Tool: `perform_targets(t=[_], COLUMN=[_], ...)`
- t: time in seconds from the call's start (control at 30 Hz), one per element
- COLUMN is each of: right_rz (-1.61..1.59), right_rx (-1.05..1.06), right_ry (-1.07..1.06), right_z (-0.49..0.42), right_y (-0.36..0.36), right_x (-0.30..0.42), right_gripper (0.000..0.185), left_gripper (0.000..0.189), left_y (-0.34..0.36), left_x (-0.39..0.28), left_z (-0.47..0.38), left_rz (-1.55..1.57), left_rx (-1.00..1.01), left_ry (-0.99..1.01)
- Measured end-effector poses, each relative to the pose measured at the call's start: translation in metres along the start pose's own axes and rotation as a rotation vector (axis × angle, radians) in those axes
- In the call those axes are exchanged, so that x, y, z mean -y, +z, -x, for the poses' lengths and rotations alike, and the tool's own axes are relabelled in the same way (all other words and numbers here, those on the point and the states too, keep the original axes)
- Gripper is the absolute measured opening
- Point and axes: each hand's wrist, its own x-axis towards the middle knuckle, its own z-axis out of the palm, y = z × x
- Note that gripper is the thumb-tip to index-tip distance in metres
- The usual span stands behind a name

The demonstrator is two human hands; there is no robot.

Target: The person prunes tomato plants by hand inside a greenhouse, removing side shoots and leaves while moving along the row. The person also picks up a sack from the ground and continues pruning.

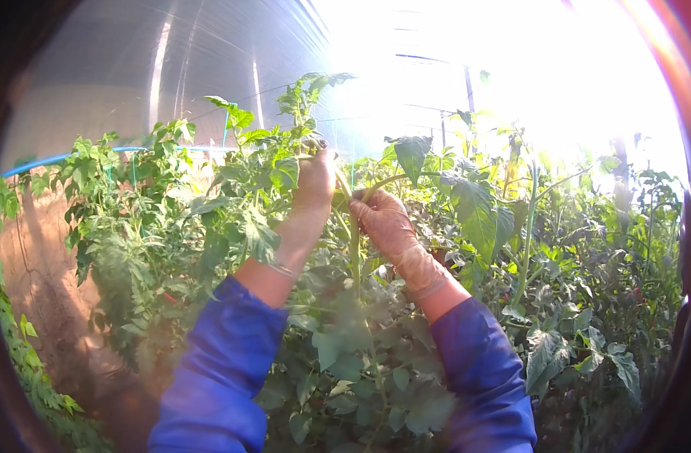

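A tall tomato plant stem (355,255) rises upright in front of me. My left hand (316,178), in a thin clear glove, is closed around the upper part of the plant, below its leafy top (303,102). Lower and to the right, my right hand (382,218), in a similar glove, pinches the stem at a fork with its thumb and fingers. A side branch (399,177) arches from this fork to the right and bears large drooping leaves (476,212). The fingertips of my left hand are partly hidden.
Leafy plants (153,226) stand close on the left, and dense foliage (578,255) is on the right. A blue hose or pipe (45,163) crosses at the far left. Thin green strings (226,127) hang among the plants. Plastic sheeting (209,56) is behind; glare hides the upper right.
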Motion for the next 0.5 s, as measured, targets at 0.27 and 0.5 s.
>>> perform_targets(t=[0.27,0.5], right_rz=[-0.121,0.432], right_rx=[-0.079,-0.035], right_ry=[0.082,0.155], right_z=[0.008,0.014], right_y=[-0.04,-0.061], right_x=[-0.022,-0.077], right_gripper=[0.042,0.051], left_gripper=[0.041,0.024], left_y=[-0.009,-0.057], left_x=[0.012,0.078], left_z=[0.012,0.073], left_rz=[0.292,0.234], left_rx=[0.277,0.471], left_ry=[0.033,-0.102])
